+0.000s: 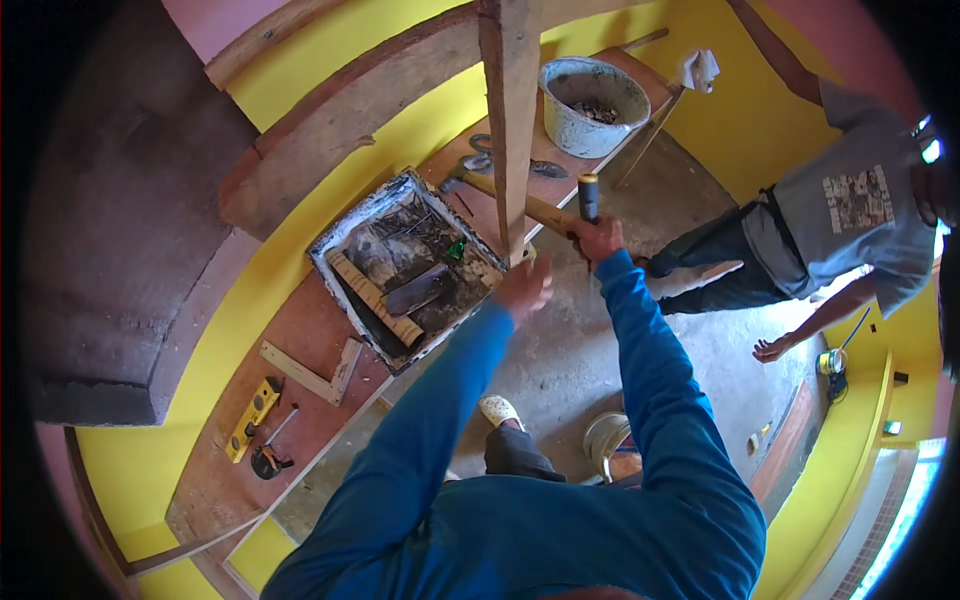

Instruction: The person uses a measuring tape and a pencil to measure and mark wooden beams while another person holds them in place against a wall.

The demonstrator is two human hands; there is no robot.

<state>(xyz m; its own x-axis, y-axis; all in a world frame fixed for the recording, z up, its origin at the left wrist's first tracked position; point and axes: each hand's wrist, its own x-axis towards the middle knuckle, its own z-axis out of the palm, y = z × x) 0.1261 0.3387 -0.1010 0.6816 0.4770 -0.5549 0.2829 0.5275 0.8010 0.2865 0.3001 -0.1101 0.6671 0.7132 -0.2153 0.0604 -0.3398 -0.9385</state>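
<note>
My right hand [598, 240] is closed round the wooden handle of a hammer [548, 213], its head toward the tool tray. A dark-handled tool with a pale cap [588, 198] stands up from the same hand; its lower part is hidden. Beside the lower end of an upright wooden post [512, 120], my left hand [524, 288] has its fingers curled in. What they hold, if anything, is hidden. A paint-spattered tray [335, 225] on the bench to the left contains a level, a dark block and loose bits.
The reddish bench [225, 400] carries a wooden square [315, 378], a yellow level [253, 418], a tape measure [268, 462], scissors [478, 152] and a spattered basin [585, 135]. A person in grey [840, 210] stands at right. A bucket [603, 440] is on the floor near me.
</note>
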